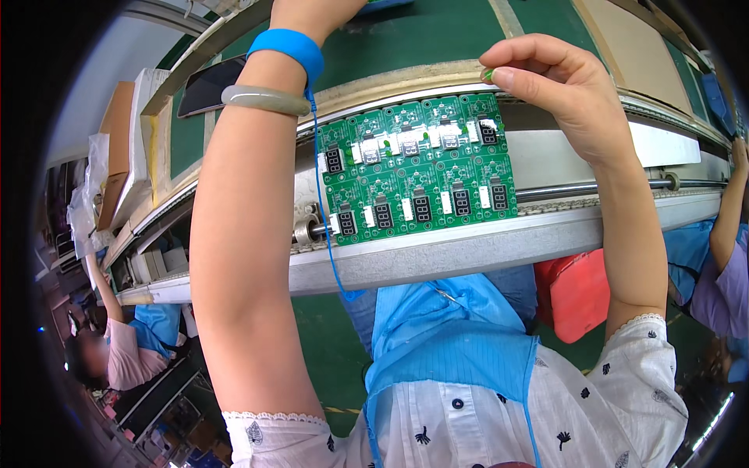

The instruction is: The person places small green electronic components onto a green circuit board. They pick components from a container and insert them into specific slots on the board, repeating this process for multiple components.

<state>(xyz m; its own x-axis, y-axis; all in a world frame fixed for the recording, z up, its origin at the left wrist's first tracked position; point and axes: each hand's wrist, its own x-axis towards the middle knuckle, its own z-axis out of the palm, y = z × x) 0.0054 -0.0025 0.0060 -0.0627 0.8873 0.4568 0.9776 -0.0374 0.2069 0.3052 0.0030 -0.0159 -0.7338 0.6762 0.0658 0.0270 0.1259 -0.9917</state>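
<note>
My right hand (563,82) is raised over the far right corner of a green circuit board panel (399,166). Between thumb and forefinger it pinches a small green component (488,75). The panel lies on the conveyor rails, with two rows of boards bearing black digit displays and white connectors; a few small green parts stand in the far row. My left hand (316,14) reaches past the panel to the top edge of the view, beside a blue tray (390,6) that shows only in part. Its fingers are cut off by the frame.
A blue wrist strap (287,51) trails its cord down beside the panel's left edge. A dark flat device (209,86) lies at the far left. A metal rail (452,264) runs along the near side. Co-workers sit at both sides; a red stool (576,296) stands below right.
</note>
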